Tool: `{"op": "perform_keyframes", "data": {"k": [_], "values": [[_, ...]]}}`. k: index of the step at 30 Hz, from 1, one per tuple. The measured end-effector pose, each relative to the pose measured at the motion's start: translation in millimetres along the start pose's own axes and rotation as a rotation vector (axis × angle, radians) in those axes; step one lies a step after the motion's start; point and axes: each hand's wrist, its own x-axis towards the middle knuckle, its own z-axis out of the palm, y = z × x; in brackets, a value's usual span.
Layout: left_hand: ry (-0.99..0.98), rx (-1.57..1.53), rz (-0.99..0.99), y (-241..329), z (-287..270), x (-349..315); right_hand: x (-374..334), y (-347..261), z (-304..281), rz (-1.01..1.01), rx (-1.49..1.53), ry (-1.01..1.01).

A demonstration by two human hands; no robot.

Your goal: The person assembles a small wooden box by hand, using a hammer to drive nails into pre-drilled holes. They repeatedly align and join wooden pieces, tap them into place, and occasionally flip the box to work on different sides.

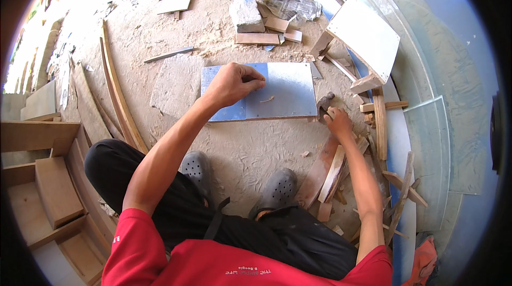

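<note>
My left hand (234, 84) hovers over a flat board (290, 86), its thumb and fingers pinched together; whatever they hold is too small to make out. The board is part blue, part whitish and lies on the ground before me. A few thin, pale bits (268, 99) rest on its surface. Just off the board's right end, my right hand (340, 123) is closed on a dark hammer (323, 106). The hammer's head shows beside the board's corner, while the handle is mostly hidden by the hand.
To the right stand a white-topped wooden box (368, 38) and glass sheets (426, 163). Wood scraps (333, 174) lie below my right forearm. Beyond the board sit a pale block (246, 13) and offcuts (257, 38). Long strips (118, 89) and a wooden drawer frame (58, 190) are at left.
</note>
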Motion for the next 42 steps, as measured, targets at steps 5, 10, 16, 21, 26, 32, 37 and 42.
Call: {"op": "perform_keyframes", "data": {"k": [5, 10, 16, 21, 26, 32, 37, 42], "values": [[-0.012, -0.006, 0.007, -3, 1, 1, -1, -5, -1, 0.077, -0.050, -0.069], [0.013, 0.033, 0.055, -5, 3, 1, 5, 4, 10, 0.083, -0.083, -0.128], [0.040, 0.025, 0.044, -6, 5, -3, 12, 16, 28, 0.012, -0.193, -0.119], [0.068, 0.028, 0.083, -11, 7, -3, 18, 21, 34, -0.012, -0.253, -0.092], [0.068, 0.011, 0.095, -12, 8, -4, 16, 22, 33, 0.002, -0.228, -0.107], [0.068, 0.020, 0.097, -12, 8, -5, 16, 19, 31, -0.004, -0.208, -0.106], [0.087, 0.039, 0.114, -12, 9, -4, 18, 23, 32, -0.020, -0.214, -0.103], [0.121, 0.074, 0.226, -16, 15, -3, 8, 20, 12, 0.034, -0.014, -0.131]]}}
